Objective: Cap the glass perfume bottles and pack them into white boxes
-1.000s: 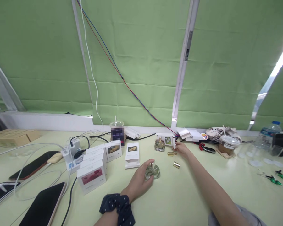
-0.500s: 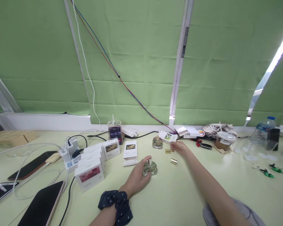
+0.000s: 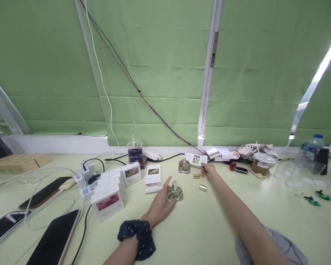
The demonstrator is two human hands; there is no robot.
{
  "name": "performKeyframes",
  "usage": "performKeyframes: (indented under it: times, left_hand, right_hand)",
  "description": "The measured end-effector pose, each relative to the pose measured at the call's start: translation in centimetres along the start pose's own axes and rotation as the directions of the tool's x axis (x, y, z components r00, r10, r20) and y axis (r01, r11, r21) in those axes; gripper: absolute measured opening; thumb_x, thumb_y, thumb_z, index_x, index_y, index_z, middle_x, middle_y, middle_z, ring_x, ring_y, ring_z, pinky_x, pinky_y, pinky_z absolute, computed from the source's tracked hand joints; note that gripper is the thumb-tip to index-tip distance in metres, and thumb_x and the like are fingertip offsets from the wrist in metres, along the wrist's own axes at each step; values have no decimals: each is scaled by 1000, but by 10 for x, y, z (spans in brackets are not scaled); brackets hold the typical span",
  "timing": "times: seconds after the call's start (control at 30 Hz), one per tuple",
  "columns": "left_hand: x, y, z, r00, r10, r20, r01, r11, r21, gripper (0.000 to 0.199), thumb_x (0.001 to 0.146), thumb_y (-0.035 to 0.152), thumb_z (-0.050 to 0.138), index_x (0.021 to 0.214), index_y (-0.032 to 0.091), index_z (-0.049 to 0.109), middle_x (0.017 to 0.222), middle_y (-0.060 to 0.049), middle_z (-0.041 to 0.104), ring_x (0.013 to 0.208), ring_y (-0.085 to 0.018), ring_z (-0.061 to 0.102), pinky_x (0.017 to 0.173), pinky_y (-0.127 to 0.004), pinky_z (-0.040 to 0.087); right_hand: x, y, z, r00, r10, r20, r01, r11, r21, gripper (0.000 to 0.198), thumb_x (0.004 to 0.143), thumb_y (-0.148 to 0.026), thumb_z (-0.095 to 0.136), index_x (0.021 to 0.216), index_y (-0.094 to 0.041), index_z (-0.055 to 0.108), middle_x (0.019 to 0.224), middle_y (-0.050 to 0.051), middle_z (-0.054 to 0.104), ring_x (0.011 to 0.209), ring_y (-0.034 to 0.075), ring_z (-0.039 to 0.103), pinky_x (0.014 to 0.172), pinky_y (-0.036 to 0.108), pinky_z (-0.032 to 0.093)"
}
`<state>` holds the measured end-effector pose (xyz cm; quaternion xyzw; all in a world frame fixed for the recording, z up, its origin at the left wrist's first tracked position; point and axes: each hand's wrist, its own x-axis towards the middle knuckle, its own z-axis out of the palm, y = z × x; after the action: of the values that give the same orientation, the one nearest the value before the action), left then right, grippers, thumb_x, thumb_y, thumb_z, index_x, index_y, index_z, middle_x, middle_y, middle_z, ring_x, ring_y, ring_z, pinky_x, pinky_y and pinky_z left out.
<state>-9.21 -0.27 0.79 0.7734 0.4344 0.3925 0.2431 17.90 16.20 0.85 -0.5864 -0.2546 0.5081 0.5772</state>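
Note:
A round clear glass perfume bottle (image 3: 177, 194) with a pale stopper-like top stands on the table. My left hand (image 3: 160, 203) curls around its left side, the index finger raised beside the neck and the thumb low in front. Further off, my right hand (image 3: 209, 170) has its fingertips drawn together at the corner of a flat white box (image 3: 196, 160) with a green picture. Just below those fingertips lies a small gold fitting (image 3: 198, 176); whether they hold it is hidden. A gold cylindrical cap (image 3: 203, 187) lies nearer me. Another glass bottle (image 3: 184, 166) stands left of the white box.
On the left are white picture boxes (image 3: 107, 202), a power strip (image 3: 85, 182) with cables, a tablet (image 3: 55, 237) and phones. A single white box (image 3: 153, 178) stands beyond my left hand. To the right are a lidded cup (image 3: 263, 163), keys (image 3: 239, 169) and green clips (image 3: 313, 201).
The bottle at my left hand now shows its top more plainly, as the left fingers have shifted off it. My right hand has moved slightly by the box corner.

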Motion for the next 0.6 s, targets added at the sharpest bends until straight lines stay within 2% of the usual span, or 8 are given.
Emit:
performKeyframes:
  times: [0.13, 0.27, 0.43, 0.53, 0.6]
  left_hand:
    - [1, -2, 0, 1000, -15, -6, 15, 1000, -15, 77, 84, 25, 55, 147, 29, 12, 104, -6, 56, 89, -19, 55, 87, -39, 41]
    - [2, -5, 0, 1000, 2, -10, -2, 1000, -12, 76, 86, 29, 53, 148, 27, 10, 109, -9, 57, 98, -22, 55, 93, -42, 39]
    - [7, -17, 2, 1000, 16, 2, -16, 999, -35, 73, 88, 31, 51, 149, 24, 11, 122, -13, 56, 113, -25, 53, 100, -45, 36]
    - [10, -25, 4, 999, 44, 3, -44, 998, -47, 68, 89, 32, 51, 147, 23, 17, 141, -15, 43, 130, -27, 41, 108, -46, 28]
    - [11, -26, 5, 999, 53, 3, -53, 998, -35, 65, 90, 32, 49, 147, 22, 19, 146, -16, 38, 133, -27, 37, 109, -47, 27]
  right_hand:
    - [-8, -6, -10, 999, 19, -39, -17, 999, 48, 18, 89, -27, 58, 101, -13, 58, 87, 2, 61, 65, 10, 59, 57, 24, 52]
    - [-13, -13, -27, 997, -40, -71, 49, 991, 127, 18, 76, -24, 70, 86, -15, 57, 63, -5, 54, 44, 5, 46, 42, 18, 43]
    - [-21, -21, -51, 994, -101, -43, 108, 969, 221, 23, 66, -23, 74, 81, -17, 57, 60, -4, 55, 43, 7, 47, 40, 19, 42]
    - [-30, -24, -64, 989, -145, 20, 134, 950, 282, 22, 62, -20, 72, 77, -18, 57, 59, -4, 56, 46, 8, 49, 43, 20, 44]
    - [-35, -26, -71, 981, -179, 75, 146, 937, 319, 20, 61, -19, 70, 74, -18, 56, 60, -3, 57, 47, 8, 50, 45, 21, 46]
